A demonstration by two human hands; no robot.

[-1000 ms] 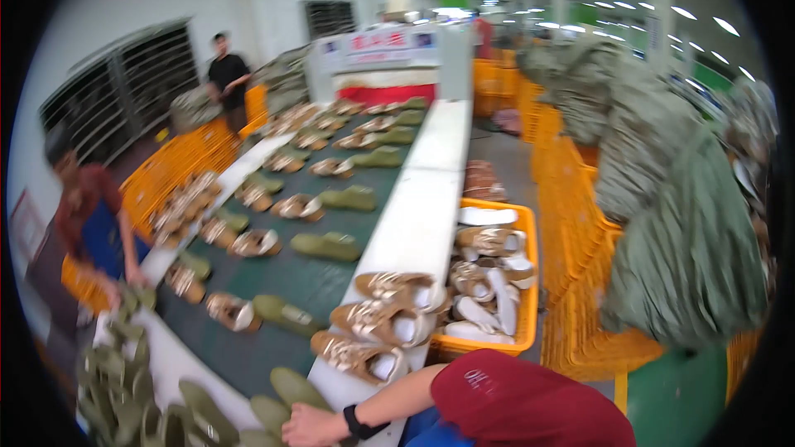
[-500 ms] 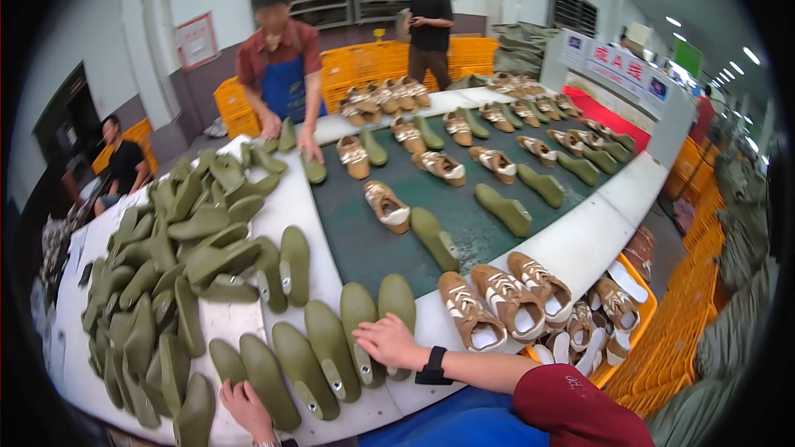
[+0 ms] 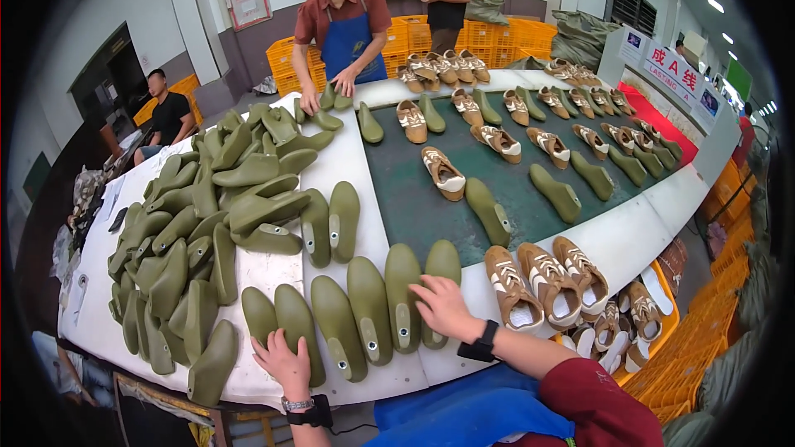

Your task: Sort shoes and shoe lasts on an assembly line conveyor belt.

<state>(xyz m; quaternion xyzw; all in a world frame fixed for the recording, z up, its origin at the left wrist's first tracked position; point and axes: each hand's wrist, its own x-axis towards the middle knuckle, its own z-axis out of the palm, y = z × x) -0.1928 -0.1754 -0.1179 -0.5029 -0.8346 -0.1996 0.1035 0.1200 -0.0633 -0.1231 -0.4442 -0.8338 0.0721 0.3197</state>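
Note:
A row of olive-green shoe lasts [image 3: 370,308] lies side by side at the near edge of the white table [image 3: 356,161]. My left hand [image 3: 281,362], a watch on its wrist, rests with fingers apart on the heel end of one last [image 3: 296,324] in that row. My right hand [image 3: 443,306], with a black wristband and a red sleeve, lies palm down with fingers spread over the two rightmost lasts [image 3: 404,281]. Right of it stand three tan-and-white shoes [image 3: 546,281].
A big heap of green lasts [image 3: 207,215] covers the table's left. More shoes and lasts ride the dark green belt [image 3: 414,199]. A person in a blue apron [image 3: 344,29] handles lasts at the far edge. An orange crate [image 3: 667,327] of shoes sits lower right.
The view has swung left from the belt's length to the table of lasts. Both my hands have slid forward and right along the near row of lasts.

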